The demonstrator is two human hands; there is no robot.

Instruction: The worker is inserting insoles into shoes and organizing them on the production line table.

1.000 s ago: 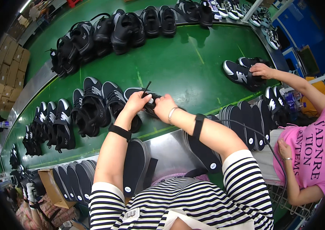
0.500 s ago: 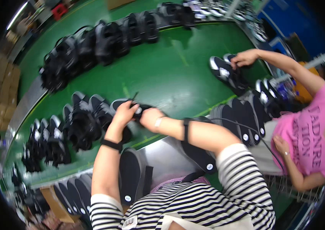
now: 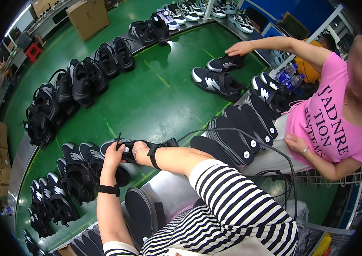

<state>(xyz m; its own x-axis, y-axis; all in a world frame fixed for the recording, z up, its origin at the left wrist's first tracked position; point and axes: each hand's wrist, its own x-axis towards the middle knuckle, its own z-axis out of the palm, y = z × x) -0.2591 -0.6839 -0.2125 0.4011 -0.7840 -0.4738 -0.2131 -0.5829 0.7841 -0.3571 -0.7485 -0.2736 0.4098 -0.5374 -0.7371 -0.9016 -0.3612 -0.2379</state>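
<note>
My left hand (image 3: 113,156) is closed at the side of a black sneaker (image 3: 134,142) with a grey toe, its fingertips near a dark lace end that sticks up. From the right, my right hand (image 3: 140,152) grips the same sneaker, its fingers partly hidden by the shoe. The sneaker lies on the green table (image 3: 159,115), toe to the left. Close by on the left stand black and grey sneakers (image 3: 89,155) in a row. Below my hands, a stack of dark insoles (image 3: 140,209) rests at the metal table edge.
At right, a co-worker's hand (image 3: 240,48) touches a black sneaker (image 3: 225,63) beside another sneaker (image 3: 215,82). Stacked insoles (image 3: 232,126) with round white stickers line the near edge. A black cable (image 3: 270,146) arches over them. More black shoes (image 3: 80,83) stand along the far edge.
The view has swung right, so the table and shoes appear shifted left. My hands stay on the sneaker. The co-worker's hand remains at the shoes, which now lie turned more sideways.
</note>
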